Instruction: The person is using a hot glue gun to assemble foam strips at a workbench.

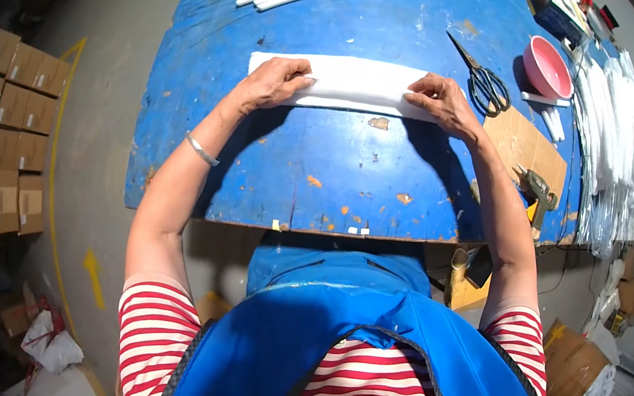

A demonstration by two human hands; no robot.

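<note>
Pressing a white foam sheet (356, 83) flat on the blue table (321, 166), left hand (272, 84) and right hand (445, 103) pinch its near corners; it looks light, soft, easily creased.

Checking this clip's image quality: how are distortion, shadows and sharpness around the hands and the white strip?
Head view: strong fisheye, the blue table edges bow and the corners go black. Hard overhead light casts dark forearm shadows toward the near edge. Left hand, right hand and white strip are sharp, though the strip is nearly blown out.
</note>
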